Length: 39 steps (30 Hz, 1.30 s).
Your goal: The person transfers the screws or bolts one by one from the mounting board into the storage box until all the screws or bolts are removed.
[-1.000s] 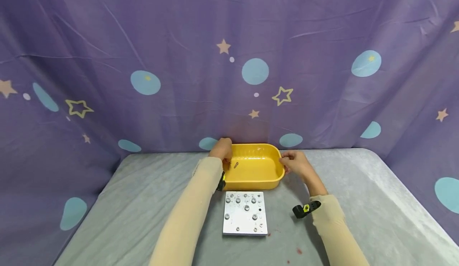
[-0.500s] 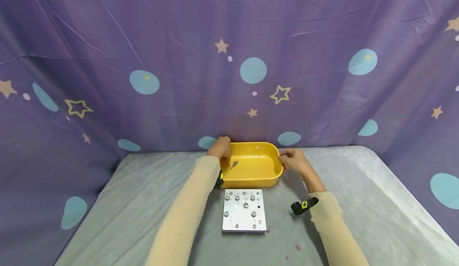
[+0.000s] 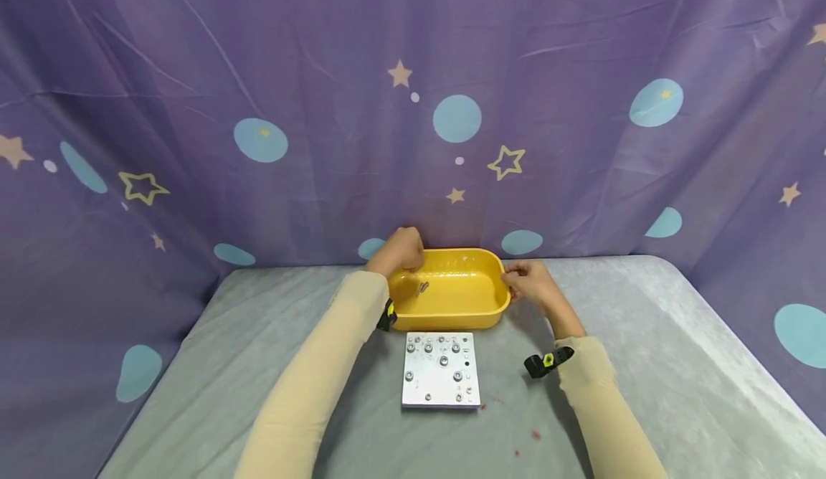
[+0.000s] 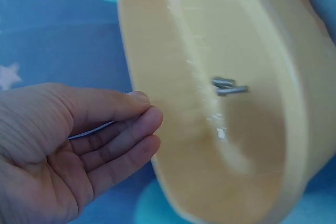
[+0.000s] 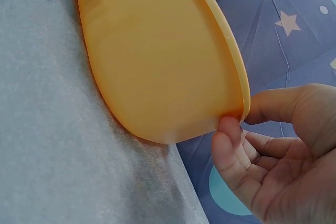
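Note:
A yellow oblong tray (image 3: 452, 321) lies near the back of the table. My right hand (image 3: 534, 284) pinches its right rim; in the right wrist view the thumb and fingers (image 5: 227, 139) meet at that edge. At the back left corner is my left hand (image 3: 401, 249). In the left wrist view, its fairly straight fingers (image 4: 123, 156) overlap the rim, thumb close to the index finger, and no object shows between them. Two small metal screws (image 4: 229, 86) lie side by side on the tray's floor.
In front of the tray sits a square silver metal plate (image 3: 431, 378) with several bolts and a few holes. A grey cloth (image 3: 258, 343) covers the table. Close behind stands a purple curtain (image 3: 335, 142) with stars and blue dots.
Two screws now show in the tray where one showed a second ago. My left hand has moved up and back, out of the tray's left side. The right hand keeps its hold.

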Available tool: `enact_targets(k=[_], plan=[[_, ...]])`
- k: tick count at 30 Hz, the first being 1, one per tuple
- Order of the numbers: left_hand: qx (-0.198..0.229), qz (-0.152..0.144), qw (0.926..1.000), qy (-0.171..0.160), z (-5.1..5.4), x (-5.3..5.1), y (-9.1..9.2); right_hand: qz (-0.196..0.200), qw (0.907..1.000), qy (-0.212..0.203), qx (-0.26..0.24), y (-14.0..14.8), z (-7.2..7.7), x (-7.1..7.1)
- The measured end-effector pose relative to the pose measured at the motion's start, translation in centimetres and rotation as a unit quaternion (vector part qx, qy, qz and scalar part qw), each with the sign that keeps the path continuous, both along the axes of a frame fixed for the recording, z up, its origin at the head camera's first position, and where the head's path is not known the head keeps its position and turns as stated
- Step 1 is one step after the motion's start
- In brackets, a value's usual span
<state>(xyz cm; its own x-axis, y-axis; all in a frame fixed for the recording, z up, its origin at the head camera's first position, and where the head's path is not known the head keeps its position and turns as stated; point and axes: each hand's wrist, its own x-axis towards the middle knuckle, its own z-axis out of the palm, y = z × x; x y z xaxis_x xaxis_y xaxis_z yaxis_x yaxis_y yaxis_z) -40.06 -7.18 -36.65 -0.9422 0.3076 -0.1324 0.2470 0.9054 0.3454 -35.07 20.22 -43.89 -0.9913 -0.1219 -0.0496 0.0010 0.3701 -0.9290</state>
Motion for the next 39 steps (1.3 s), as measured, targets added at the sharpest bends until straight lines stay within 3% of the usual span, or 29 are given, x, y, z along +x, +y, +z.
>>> enact_targets(k=[8, 14, 21, 30, 39], plan=[[0.002, -0.102, 0.9926, 0.065, 3.4, 4.1, 0.5, 0.002, 0.9999, -0.008, 0.013, 0.0, 0.2, 0.1], [-0.001, -0.163, 0.9835, 0.079, 4.3, 7.7, 1.2, 0.004, 0.9999, -0.011, 0.008, -0.1, 0.3, 0.1], [-0.004, -0.200, 0.9776, 0.065, 3.8, 10.6, 1.8, 0.007, 0.9999, -0.013, -0.006, -0.1, 0.4, 0.2], [-0.017, -0.246, 0.9680, 0.045, 1.4, 11.9, 2.1, 0.005, 0.9999, -0.012, -0.002, 0.0, 0.1, 0.0], [-0.073, -0.230, 0.9701, 0.030, 0.4, 13.1, 2.7, 0.004, 1.0000, -0.002, -0.004, -0.1, 0.1, 0.0]])
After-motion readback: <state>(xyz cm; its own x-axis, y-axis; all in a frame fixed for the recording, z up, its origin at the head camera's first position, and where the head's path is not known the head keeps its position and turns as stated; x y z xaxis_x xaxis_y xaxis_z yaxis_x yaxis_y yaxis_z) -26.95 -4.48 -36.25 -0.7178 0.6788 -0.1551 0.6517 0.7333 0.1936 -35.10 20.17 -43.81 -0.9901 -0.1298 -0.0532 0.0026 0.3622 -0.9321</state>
